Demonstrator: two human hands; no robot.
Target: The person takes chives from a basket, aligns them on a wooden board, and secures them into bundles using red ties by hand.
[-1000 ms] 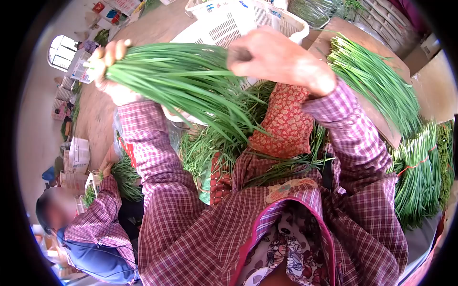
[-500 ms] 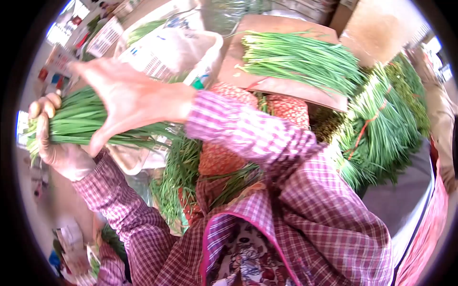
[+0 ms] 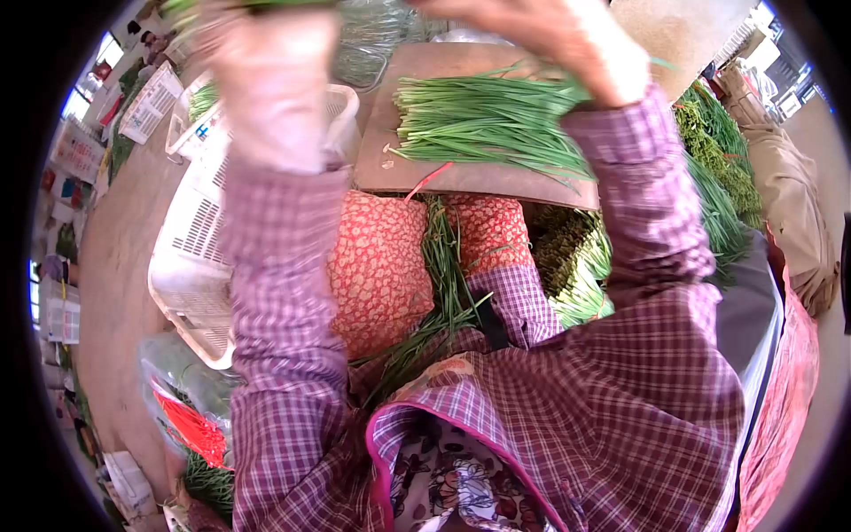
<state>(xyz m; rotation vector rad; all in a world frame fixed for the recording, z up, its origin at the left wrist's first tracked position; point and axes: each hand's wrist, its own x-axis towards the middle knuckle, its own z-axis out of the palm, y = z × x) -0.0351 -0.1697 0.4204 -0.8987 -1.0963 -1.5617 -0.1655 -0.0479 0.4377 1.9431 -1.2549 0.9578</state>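
Note:
At the top edge of the head view, my left hand (image 3: pixel 275 75) is blurred by motion and closed around a bunch of green chives (image 3: pixel 182 13), most of which is cut off by the frame. My right hand (image 3: pixel 567 40) reaches across above the board, smeared, its fingers partly out of view. Below it, a layer of loose chives (image 3: pixel 487 124) lies on the brown board (image 3: pixel 381 173), pale ends to the left. A red tie (image 3: pixel 430 177) hangs over the board's front edge.
A white plastic basket (image 3: pixel 191 293) stands at left, near a bag with red ties (image 3: pixel 191 426). Red patterned cloth (image 3: pixel 381 266) covers my knees, with stray leaves (image 3: pixel 443 257) between them. More greens (image 3: pixel 722 164) are piled at right beside a beige covered bundle (image 3: pixel 784 195).
My left hand has moved right and up with the chives, toward the board. My right hand has left the bunch and swung right over the board. The view has shifted.

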